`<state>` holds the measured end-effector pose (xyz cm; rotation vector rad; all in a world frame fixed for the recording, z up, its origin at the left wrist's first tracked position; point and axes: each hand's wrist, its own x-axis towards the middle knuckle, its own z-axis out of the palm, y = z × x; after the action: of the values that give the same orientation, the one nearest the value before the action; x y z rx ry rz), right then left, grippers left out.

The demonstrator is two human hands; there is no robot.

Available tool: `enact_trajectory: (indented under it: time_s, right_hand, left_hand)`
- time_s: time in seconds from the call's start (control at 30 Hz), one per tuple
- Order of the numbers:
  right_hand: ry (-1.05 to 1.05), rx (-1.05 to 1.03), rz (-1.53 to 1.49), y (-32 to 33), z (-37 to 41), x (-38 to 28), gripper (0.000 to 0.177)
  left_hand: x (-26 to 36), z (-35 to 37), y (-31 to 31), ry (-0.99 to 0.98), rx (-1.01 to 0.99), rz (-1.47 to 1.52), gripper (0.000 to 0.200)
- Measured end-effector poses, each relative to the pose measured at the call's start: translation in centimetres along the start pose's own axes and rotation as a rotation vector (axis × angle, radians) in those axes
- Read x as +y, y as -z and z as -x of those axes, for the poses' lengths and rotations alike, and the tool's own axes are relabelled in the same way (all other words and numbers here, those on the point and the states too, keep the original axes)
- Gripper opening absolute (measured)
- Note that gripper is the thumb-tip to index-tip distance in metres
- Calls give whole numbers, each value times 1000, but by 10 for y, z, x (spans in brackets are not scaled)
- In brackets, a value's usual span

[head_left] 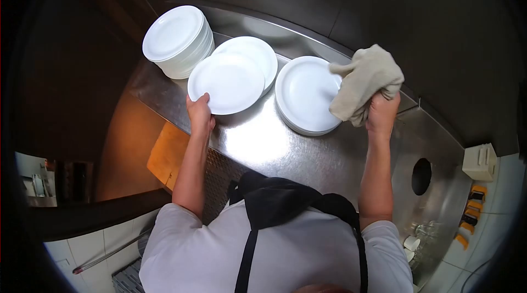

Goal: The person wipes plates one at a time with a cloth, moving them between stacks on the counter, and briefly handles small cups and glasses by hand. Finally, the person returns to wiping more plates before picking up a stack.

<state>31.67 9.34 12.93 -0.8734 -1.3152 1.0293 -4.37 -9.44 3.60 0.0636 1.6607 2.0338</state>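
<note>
- At the far left we see a tall stack of round white plates (175, 40) standing on the brushed steel desk (274, 144), hard against the back wall; to us it looks parked out of the hands' way.
- Next comes the left hand (200, 113), arm stretched forward and nearly straight. Its fingers are closed on the near rim of a single round white plate (228, 81), thumb on top. Gripping at the edge, we judge, leaves the plate's face bare.
- That held plate overlaps a second white plate (258, 51) lying just behind it; we cannot tell whether the two touch.
- Right of centre a low stack of white plates (304, 95) rests flat on the desk, near the held plate but apart from it.
- A crumpled beige cloth (365, 81) hangs over that low stack's right rim, bunched in the right hand (382, 113). The fingers there are clenched around the cloth, the forearm raised and the wrist bent inward, which we think keeps the cloth's loose end on the china.
- Further right, the desk has a round dark hole (421, 176), and a small cream box (480, 161) sits by the wall.
</note>
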Motion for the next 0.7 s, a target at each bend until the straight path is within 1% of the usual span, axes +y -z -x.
enact_trajectory:
  time_s: [0.1, 0.13, 0.23, 0.27, 0.37, 0.4, 0.47, 0.5, 0.53, 0.57, 0.6, 0.63, 0.67, 0.7]
  right_hand:
    - [-136, -165, 225, 5, -4, -3, 47]
    - [-252, -177, 273, 6, -5, 0, 59]
    - [-193, -271, 636, 6, -9, 9, 66]
    - [-181, -271, 687, 2, -11, 13, 70]
    - [-95, -99, 711, -28, -12, 36, 74]
    - [-91, -104, 730, -40, -12, 49, 81]
    - [3, -262, 868, -60, -9, 99, 90]
    - [68, -348, 1089, -82, 5, 91, 94]
    - [115, -407, 1050, -98, 16, 89, 96]
    - [182, -409, 1077, -113, 27, 93, 93]
    - [180, -495, 1029, -122, 35, 89, 90]
    - [170, -581, 979, -123, 47, 85, 88]
    - [206, -666, 921, -113, 62, 85, 85]
    - [244, -750, 861, -99, 76, 83, 83]
  left_hand:
    - [-10, -8, -2, -49, 25, 37, 48]
    - [-10, -7, -4, -59, 32, 26, 48]
    - [-17, -14, -9, -67, 43, 39, 48]
    - [-20, -17, -9, -67, 50, 51, 48]
    - [-28, -23, -18, -60, 52, 50, 49]
    - [-31, -26, -21, -61, 53, 37, 49]
    - [-40, -31, -28, -60, 53, 14, 48]
    - [-45, -34, -31, -69, 32, -1, 50]
    - [-50, -37, -33, -77, 11, -15, 52]
    - [-55, -42, -35, -86, -11, -29, 54]
    - [-60, -46, -37, -92, 1, -73, 57]
    - [-65, -50, -36, -96, 12, -122, 60]
    - [-69, -54, -36, -102, 21, -171, 63]
    - [-69, -55, -36, -167, 59, -245, 66]
